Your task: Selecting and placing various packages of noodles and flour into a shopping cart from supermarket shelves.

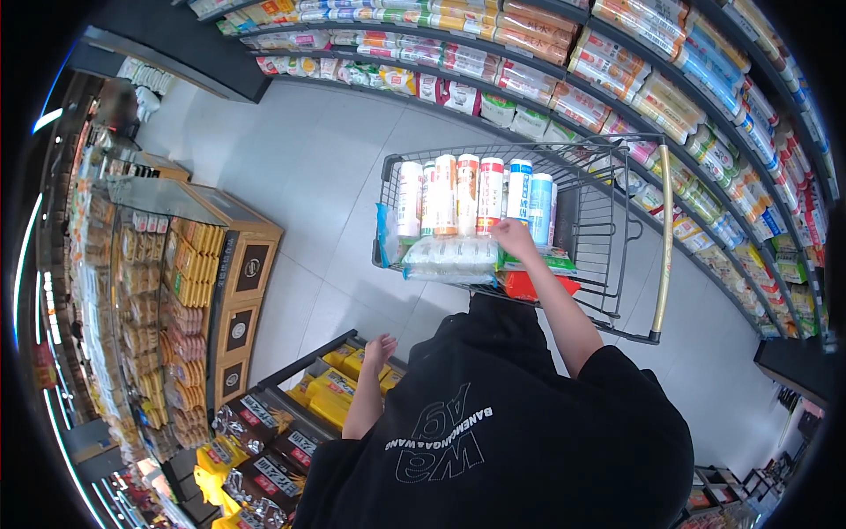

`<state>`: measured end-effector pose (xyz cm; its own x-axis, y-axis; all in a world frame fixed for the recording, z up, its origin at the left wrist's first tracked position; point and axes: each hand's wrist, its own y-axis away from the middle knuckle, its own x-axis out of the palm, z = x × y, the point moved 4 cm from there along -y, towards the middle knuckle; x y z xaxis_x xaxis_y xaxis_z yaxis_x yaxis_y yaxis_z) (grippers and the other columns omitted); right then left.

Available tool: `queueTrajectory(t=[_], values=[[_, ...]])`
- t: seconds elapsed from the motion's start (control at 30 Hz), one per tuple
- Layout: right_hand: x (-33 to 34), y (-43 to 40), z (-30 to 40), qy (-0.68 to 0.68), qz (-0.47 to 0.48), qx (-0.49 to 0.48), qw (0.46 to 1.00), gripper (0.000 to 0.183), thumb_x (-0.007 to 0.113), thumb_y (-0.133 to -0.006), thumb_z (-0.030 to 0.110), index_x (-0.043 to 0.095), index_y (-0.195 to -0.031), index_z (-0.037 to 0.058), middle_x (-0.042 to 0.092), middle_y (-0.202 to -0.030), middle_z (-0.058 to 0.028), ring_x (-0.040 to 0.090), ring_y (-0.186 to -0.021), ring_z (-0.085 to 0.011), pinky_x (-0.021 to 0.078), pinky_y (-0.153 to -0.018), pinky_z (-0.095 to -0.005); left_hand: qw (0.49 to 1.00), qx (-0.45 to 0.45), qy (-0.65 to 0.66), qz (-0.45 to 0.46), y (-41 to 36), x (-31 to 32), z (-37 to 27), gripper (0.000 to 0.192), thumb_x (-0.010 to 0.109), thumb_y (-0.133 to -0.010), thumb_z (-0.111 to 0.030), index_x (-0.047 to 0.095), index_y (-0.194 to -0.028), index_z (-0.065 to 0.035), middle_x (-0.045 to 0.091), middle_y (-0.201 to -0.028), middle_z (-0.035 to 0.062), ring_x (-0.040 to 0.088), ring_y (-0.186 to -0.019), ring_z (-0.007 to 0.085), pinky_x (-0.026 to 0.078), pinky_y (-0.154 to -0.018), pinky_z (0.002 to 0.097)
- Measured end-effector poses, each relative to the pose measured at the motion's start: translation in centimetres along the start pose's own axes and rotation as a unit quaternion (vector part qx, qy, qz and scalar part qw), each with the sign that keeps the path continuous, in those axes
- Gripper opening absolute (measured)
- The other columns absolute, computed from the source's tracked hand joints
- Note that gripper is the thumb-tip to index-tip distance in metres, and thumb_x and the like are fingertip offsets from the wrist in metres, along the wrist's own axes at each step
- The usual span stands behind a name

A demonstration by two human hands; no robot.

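My right hand (pixel 512 235) reaches over a wire shopping cart (pixel 598 254), its fingers bent at the lower end of a red-and-white cylindrical pack (pixel 490 192). Whether it grips that pack cannot be told. Several cylindrical packs stand in a row in the cart, including a blue-and-white pack (pixel 520 188) and a light-blue pack (pixel 541 208). Nearer me lie clear plastic packages (pixel 451 256), a green packet (pixel 552 262) and a red packet (pixel 529 285). Away from the cart, my left hand (pixel 379 349) is empty, fingers extended, above a bin of yellow packages (pixel 334 390).
Long curved-looking shelves (pixel 562 69) of cylindrical packs and bags run ahead and right. To the left stands a wooden display stand (pixel 244 291) with packaged food. Dark brown packages (pixel 264 463) lie at lower left. A person (pixel 117 109) is far left. Grey tiled floor (pixel 317 145) lies between.
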<state>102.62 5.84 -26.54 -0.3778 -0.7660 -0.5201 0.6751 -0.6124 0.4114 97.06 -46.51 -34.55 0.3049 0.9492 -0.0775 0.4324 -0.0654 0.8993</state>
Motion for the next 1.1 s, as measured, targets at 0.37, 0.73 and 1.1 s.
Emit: queueTrajectory(t=[0.37, 0.73, 1.1], values=[[14.2, -6.2, 5.9, 0.142, 0.029, 0.136, 0.980, 0.088, 0.079, -0.072, 0.044, 0.038, -0.128, -0.0096, 0.055, -0.120, -0.0262, 0.065, -0.099, -0.0363, 0.0549, -0.081, -0.0438, 0.963, 0.152, -0.210, 0.079, -3.8, 15.9, -21.0, 0.032, 0.056, -0.095, -0.029, 0.063, -0.109, -0.0010, 0.069, -0.096, 0.0104, 0.065, -0.085, 0.0191, 0.050, -0.077, 0.0305], [12.4, -9.9, 4.7, -0.074, 0.189, 0.159, 0.966, 0.085, 0.077, -0.074, 0.043, 0.040, -0.132, -0.0080, 0.057, -0.121, -0.0233, 0.063, -0.108, -0.0283, 0.0575, -0.079, -0.0401, 0.888, 0.252, -0.370, 0.105, -6.5, 18.1, -22.1, 0.031, 0.061, -0.092, -0.029, 0.063, -0.108, -0.0022, 0.067, -0.093, 0.0134, 0.063, -0.086, 0.0209, 0.049, -0.078, 0.0335], [7.9, 4.5, 14.1, -0.428, 0.446, 0.154, 0.771, 0.055, 0.055, -0.092, 0.031, 0.043, -0.134, -0.0029, 0.059, -0.123, -0.0207, 0.065, -0.106, -0.0300, 0.0561, -0.086, -0.0417, 0.932, 0.154, -0.135, 0.299, -2.2, 9.3, -31.7, 0.044, 0.047, -0.101, -0.039, 0.051, -0.127, -0.0043, 0.064, -0.118, 0.0142, 0.064, -0.104, 0.0210, 0.050, -0.089, 0.0322]])
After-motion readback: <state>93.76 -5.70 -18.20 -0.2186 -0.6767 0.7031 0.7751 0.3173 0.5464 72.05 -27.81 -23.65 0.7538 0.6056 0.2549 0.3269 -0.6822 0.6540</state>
